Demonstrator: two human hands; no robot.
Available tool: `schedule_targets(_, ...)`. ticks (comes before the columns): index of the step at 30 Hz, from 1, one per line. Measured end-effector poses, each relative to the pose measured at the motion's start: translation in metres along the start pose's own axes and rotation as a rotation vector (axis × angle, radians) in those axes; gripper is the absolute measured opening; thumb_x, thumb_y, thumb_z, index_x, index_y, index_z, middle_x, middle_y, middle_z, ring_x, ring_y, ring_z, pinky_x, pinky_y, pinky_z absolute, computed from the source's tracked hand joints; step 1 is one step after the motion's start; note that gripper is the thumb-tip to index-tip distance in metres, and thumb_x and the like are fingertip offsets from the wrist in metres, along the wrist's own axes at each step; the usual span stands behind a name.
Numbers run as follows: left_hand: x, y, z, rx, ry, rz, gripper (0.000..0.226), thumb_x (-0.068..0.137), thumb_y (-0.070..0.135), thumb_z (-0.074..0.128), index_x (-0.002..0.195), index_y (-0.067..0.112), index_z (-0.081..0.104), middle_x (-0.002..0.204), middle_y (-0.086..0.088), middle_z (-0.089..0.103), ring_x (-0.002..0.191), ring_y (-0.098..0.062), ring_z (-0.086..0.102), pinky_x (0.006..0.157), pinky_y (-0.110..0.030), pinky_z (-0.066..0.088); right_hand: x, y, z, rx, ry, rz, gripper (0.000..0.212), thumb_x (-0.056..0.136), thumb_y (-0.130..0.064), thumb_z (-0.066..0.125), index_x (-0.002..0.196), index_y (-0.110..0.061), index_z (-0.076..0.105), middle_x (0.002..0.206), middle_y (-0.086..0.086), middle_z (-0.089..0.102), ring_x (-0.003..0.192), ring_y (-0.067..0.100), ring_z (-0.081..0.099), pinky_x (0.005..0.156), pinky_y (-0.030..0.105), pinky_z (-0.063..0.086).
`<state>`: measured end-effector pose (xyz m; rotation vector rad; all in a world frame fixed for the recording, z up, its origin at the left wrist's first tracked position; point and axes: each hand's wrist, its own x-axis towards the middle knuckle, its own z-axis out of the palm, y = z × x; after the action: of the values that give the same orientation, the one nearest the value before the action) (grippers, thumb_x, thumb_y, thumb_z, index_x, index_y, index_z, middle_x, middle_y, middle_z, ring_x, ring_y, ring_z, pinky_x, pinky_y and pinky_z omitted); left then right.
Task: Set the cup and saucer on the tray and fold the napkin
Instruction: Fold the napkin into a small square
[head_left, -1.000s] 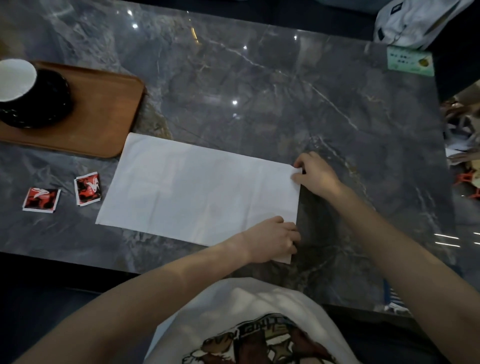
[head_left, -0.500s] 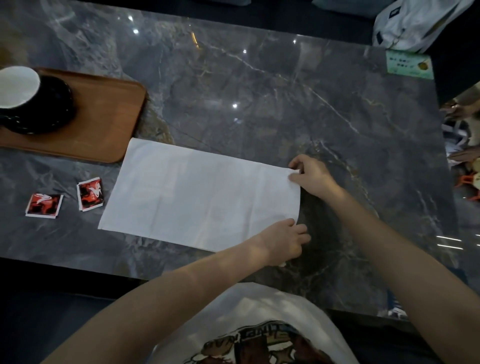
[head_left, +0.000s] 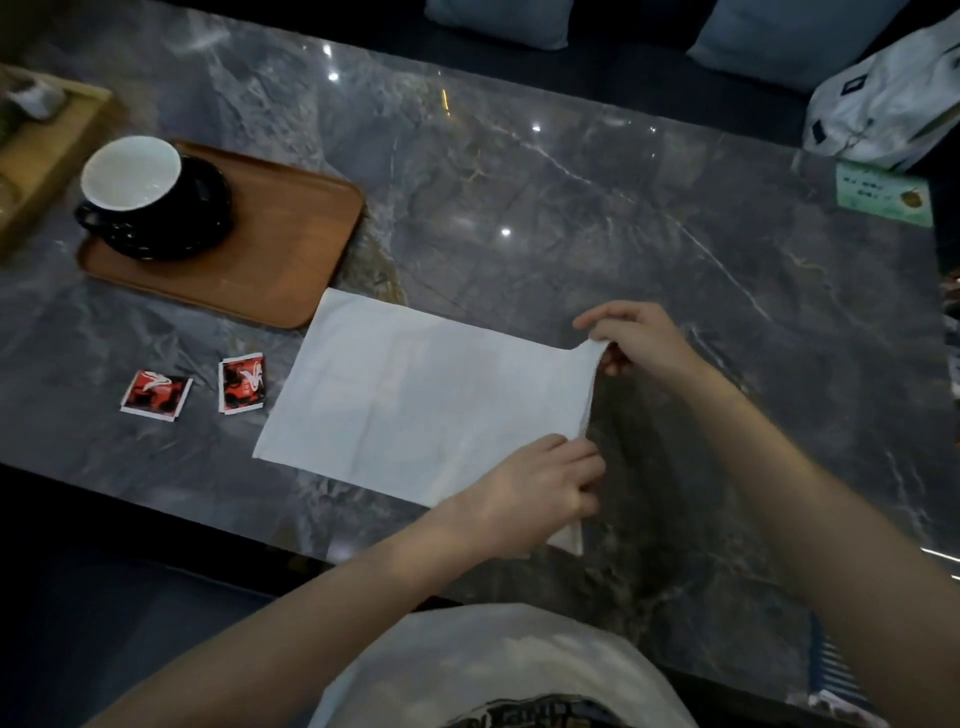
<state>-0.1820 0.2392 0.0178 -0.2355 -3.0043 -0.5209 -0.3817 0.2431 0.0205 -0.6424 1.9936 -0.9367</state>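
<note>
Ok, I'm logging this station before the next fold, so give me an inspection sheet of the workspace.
Surface: dark grey marble table, glossy, with light reflections.
Job's things: white-lined black cup on black saucer, both on the wooden tray; white napkin flat, its right edge lifted.
Clutter: two red sachets left of the napkin; green card at the far right.
Grippers: left hand pinches the napkin's near right corner; right hand pinches the far right corner.
Cables: nothing seen.
Surroundings: white bag, cushions, wooden box far left.
</note>
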Motion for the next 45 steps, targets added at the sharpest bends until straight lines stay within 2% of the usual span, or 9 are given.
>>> schedule_targets(4,-0.045,-0.018,-0.018,-0.165,0.182,-0.298,0.020,0.058,0.013,0.082,0.072,0.022,0.071,0.128,-0.010,0.057,0.123,-0.026,0.047,0.095,-0.031,0.039,0.012,-0.025,0.024,-0.016,-0.067,-0.021,0.019,0.084,-0.001,0.051,0.090,-0.006,0.069,0.055,0.012,0.058,0.034,0.008,0.053,0.045,0.025,0.040)
schedule_targets(7,-0.084,-0.036,-0.029,-0.456,0.316,-0.700,0.032,0.067,0.008,0.078,0.097,0.018,0.071,0.141,-0.003,0.041,0.127,-0.016,0.038,0.099,-0.020,0.034,0.022,-0.044,0.046,-0.016,-0.104,-0.072,0.016,0.085,-0.001,0.052,0.090,-0.003,0.067,0.040,-0.002,0.061,0.032,0.004,0.053,0.037,0.016,0.034)
schedule_targets(12,-0.139,-0.070,-0.046,-0.659,0.381,-0.990,0.028,0.072,-0.004,0.070,0.082,0.022,0.072,0.094,0.005,0.069,0.091,-0.002,0.061,0.080,-0.013,0.046,0.037,-0.074,0.092,0.028,-0.157,-0.121,0.020,0.088,-0.013,0.057,0.068,-0.012,0.059,0.042,-0.008,0.064,0.036,0.003,0.058,0.036,0.011,0.033)
schedule_targets(17,-0.174,-0.092,-0.051,-0.714,0.378,-1.112,0.035,0.078,-0.007,0.054,0.096,0.018,0.071,0.097,0.008,0.068,0.093,0.004,0.058,0.077,-0.003,0.042,0.043,-0.103,0.133,-0.002,-0.211,-0.140,0.017,0.086,-0.016,0.046,0.078,-0.010,0.060,0.061,-0.003,0.070,0.050,0.012,0.062,0.048,0.020,0.038)
schedule_targets(20,-0.189,-0.099,-0.053,-0.839,0.409,-1.182,0.028,0.074,0.015,0.051,0.092,0.021,0.071,0.093,0.014,0.065,0.082,0.010,0.056,0.070,-0.003,0.040,0.048,-0.109,0.154,-0.172,-0.222,-0.241,0.009,0.082,-0.013,0.054,0.082,-0.012,0.063,0.067,-0.002,0.068,0.052,0.006,0.059,0.053,0.013,0.044)
schedule_targets(25,-0.204,-0.108,-0.042,-0.779,0.418,-1.307,0.011,0.080,0.023,0.066,0.087,0.019,0.073,0.083,0.016,0.066,0.077,0.016,0.056,0.067,-0.002,0.039,0.072,-0.107,0.189,-0.540,-0.152,-0.413,0.023,0.086,-0.030,0.058,0.075,-0.011,0.065,0.071,0.002,0.057,0.077,0.014,0.051,0.068,0.030,0.038)
schedule_targets(28,-0.210,-0.115,-0.033,-0.618,0.377,-1.398,0.016,0.083,0.010,0.062,0.095,0.016,0.070,0.076,0.003,0.062,0.062,-0.004,0.057,0.060,-0.016,0.040,0.088,-0.105,0.211,-0.613,-0.202,-0.392,0.020,0.090,-0.027,0.054,0.083,-0.012,0.066,0.084,0.009,0.054,0.093,0.023,0.046,0.080,0.032,0.035)
schedule_targets(34,-0.220,-0.125,-0.023,-0.570,0.334,-1.543,0.034,0.079,0.017,0.063,0.111,0.020,0.051,0.088,-0.001,0.068,0.084,-0.028,0.063,0.077,-0.042,0.052,0.098,-0.109,0.236,-0.658,-0.235,-0.286,0.021,0.092,-0.027,0.045,0.082,-0.016,0.059,0.094,0.009,0.064,0.095,0.029,0.057,0.089,0.040,0.040)
schedule_targets(45,-0.225,-0.137,-0.024,-0.404,0.171,-1.464,0.015,0.080,0.020,0.062,0.094,0.015,0.060,0.094,-0.002,0.065,0.085,-0.025,0.062,0.070,-0.035,0.051,0.097,-0.106,0.252,-0.832,-0.012,-0.383,0.023,0.084,-0.020,0.060,0.106,-0.012,0.060,0.110,0.011,0.060,0.105,0.030,0.052,0.088,0.038,0.037)
